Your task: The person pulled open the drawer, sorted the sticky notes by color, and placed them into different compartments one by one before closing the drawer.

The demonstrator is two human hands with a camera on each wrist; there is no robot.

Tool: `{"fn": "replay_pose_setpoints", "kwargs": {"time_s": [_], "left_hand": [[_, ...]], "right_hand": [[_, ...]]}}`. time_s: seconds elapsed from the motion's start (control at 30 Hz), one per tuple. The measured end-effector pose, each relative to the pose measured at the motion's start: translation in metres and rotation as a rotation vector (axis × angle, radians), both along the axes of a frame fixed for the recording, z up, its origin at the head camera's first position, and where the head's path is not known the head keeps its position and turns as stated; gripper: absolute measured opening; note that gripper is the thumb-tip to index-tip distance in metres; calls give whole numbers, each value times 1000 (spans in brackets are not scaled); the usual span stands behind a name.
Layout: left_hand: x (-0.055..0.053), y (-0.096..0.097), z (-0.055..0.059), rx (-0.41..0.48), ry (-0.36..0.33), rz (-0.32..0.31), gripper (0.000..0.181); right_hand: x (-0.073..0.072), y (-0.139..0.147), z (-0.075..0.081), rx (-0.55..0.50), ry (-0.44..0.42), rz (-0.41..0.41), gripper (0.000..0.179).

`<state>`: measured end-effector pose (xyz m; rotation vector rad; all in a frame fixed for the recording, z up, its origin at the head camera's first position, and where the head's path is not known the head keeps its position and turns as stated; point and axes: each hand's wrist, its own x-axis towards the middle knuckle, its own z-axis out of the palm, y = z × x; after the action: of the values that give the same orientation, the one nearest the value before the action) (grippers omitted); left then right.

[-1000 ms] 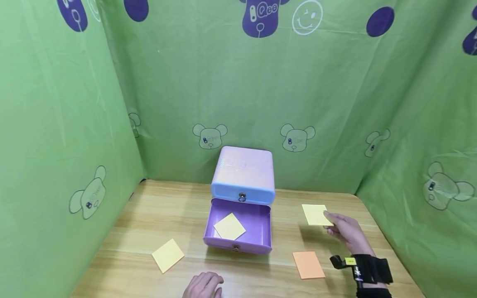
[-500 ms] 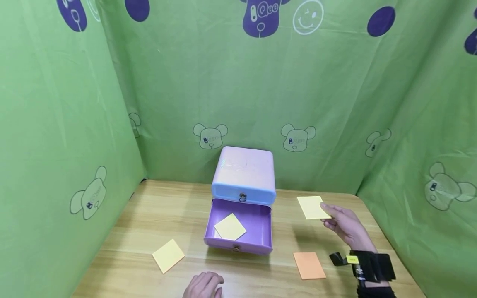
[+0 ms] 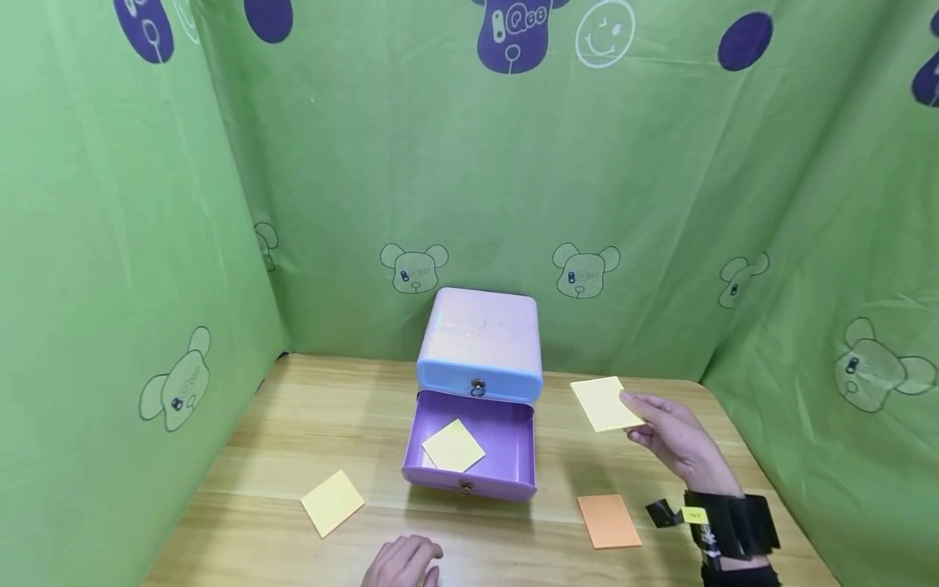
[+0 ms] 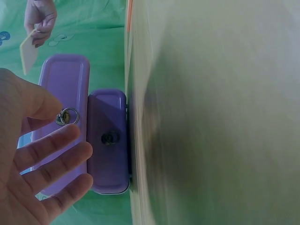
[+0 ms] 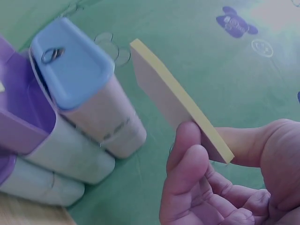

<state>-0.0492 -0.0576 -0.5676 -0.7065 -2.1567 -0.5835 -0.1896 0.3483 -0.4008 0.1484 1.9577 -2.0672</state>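
Note:
My right hand (image 3: 676, 439) pinches a yellow sticky note pad (image 3: 603, 404) by one corner, thumb on one side and fingers on the other. The pad is held above the table, right of a small drawer cabinet (image 3: 484, 322); its thick yellow edge shows in the right wrist view. The cabinet's purple drawer (image 3: 509, 444) stands pulled out, and another yellow pad (image 3: 453, 447) lies inside it. In front of that drawer, my left hand (image 3: 403, 562) holds nothing, its fingers loosely bent and apart in the left wrist view.
On the wooden table (image 3: 293, 424), a yellow pad (image 3: 332, 503) lies left of the drawer and an orange pad (image 3: 609, 522) right of it. The blue top drawer (image 3: 447, 377) is closed. Green printed cloth (image 3: 330, 163) walls the back and both sides.
My right hand has lifted the yellow sticky note pad and carried it a little left and away, turning it slightly. My left hand has stayed in place.

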Motion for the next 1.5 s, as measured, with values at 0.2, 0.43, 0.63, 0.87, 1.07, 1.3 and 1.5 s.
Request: {"fn": "replay_pose_setpoints", "kwargs": {"time_s": [0.2, 0.43, 0.63, 0.87, 1.07, 1.3, 1.5], "left_hand": [[4, 0, -3, -14, -36, 0, 29], [7, 2, -4, -15, -34, 6, 33], [7, 3, -1, -10, -31, 11, 32], [14, 5, -5, -11, -79, 20, 21], [14, 5, -4, -17, -83, 48, 25], [12, 5, -4, -9, -65, 24, 25], [11, 4, -4, -6, -49, 11, 20]], "right_hand": [[9, -15, 10, -34, 24, 43, 13], [16, -33, 19, -35, 62, 105, 12], [17, -50, 22, -7, 73, 169, 10], [21, -66, 21, -14, 78, 223, 9], [21, -79, 21, 1, 105, 244, 9], [21, -92, 21, 39, 96, 250, 10], [20, -104, 19, 82, 84, 230, 11]]}}
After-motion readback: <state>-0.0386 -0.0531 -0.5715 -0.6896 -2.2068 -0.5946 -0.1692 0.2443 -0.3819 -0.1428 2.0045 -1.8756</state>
